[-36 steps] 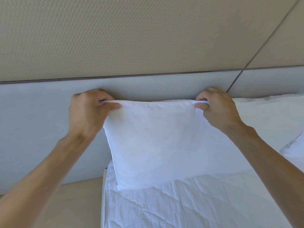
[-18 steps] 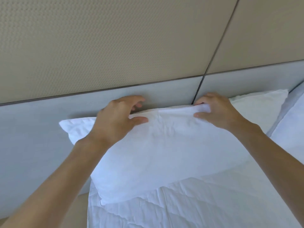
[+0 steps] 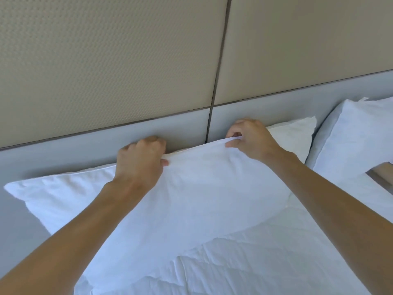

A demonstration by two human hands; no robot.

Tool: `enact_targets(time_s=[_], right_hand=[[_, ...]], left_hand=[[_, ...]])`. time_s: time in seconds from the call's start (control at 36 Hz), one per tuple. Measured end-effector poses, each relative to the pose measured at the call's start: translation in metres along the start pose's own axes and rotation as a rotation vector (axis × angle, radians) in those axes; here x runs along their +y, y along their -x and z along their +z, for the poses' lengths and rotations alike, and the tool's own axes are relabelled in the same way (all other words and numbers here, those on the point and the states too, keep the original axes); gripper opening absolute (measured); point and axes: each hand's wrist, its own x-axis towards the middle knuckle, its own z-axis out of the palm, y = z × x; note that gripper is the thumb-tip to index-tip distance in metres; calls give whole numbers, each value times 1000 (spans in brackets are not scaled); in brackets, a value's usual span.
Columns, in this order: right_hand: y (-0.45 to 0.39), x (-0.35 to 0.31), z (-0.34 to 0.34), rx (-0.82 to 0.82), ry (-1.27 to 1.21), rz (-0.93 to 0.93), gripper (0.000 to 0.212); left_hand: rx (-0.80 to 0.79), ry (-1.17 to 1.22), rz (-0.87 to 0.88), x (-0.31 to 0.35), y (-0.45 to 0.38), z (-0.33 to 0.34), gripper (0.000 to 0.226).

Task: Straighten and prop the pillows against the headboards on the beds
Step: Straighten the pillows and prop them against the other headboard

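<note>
1. Left hand [image 3: 140, 165] is gripping the top edge of the white pillow [image 3: 191, 199].
2. Right hand [image 3: 251, 139] is pinching the same edge.
3. Pillow is leaning on the grey headboard [image 3: 63, 152] at 12 o'clock, standing on the quilted bed [image 3: 255, 262].
4. Second pillow [image 3: 357, 133] is lying at 2 o'clock.

Pillow [image 3: 191, 199] against headboard [image 3: 63, 154], seemingly

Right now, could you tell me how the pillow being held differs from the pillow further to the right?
The held pillow is gripped along its top edge by the left hand and the right hand; the right pillow is untouched. The held pillow shows nearly whole; the right pillow is cut off by the frame edge. The held pillow leans on the grey headboard. Both are white.
</note>
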Motion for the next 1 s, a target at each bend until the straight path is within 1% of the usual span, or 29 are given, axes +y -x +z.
enact_targets(time_s=[0.06, 0.11, 0.17, 0.22, 0.28, 0.39, 0.44, 0.56, 0.64, 0.69, 0.75, 0.81, 0.86, 0.89, 0.94, 1.0], right_hand=[[7, 17, -3, -36, 39, 21, 16], [14, 41, -8, -102, 105, 72, 23], [20, 65, -14, -141, 173, 117, 29], [23, 85, -22, -142, 233, 164, 31], [19, 101, -30, -131, 284, 207, 30], [7, 116, -41, -141, 332, 237, 10], [2, 119, -45, -145, 309, 248, 12], [-9, 122, -56, -51, 290, 217, 16], [-9, 127, -56, -90, 235, 187, 17], [-5, 139, -57, -131, 243, 176, 12], [-1, 153, -63, -175, 297, 215, 15], [3, 166, -67, -203, 332, 282, 15], [6, 173, -68, -188, 359, 328, 7], [5, 176, -68, -159, 373, 337, 6], [1, 178, -70, -88, 408, 340, 11], [-6, 179, -75, -10, 444, 338, 13]], left_hand=[[-68, -16, 18, 8, -3, 0, 23], [-152, 5, 39, 20, -10, -2, 27], [-178, 6, 80, 35, -19, -2, 28], [-177, 1, 112, 51, -27, 4, 25], [-170, 14, 122, 65, -34, 12, 19], [-126, 49, 95, 79, -43, 19, 15], [-91, 98, 66, 79, -44, 17, 17], [-23, 159, 41, 76, -43, 16, 19], [15, 85, 57, 78, -43, 18, 18], [40, 3, 89, 83, -43, 18, 21], [72, -77, 147, 92, -43, 20, 28], [57, -140, 226, 104, -42, 27, 33], [21, -145, 268, 114, -46, 34, 29], [0, -127, 269, 118, -50, 36, 24], [-30, -67, 235, 121, -60, 35, 16], [-37, 1, 184, 120, -68, 29, 19]])
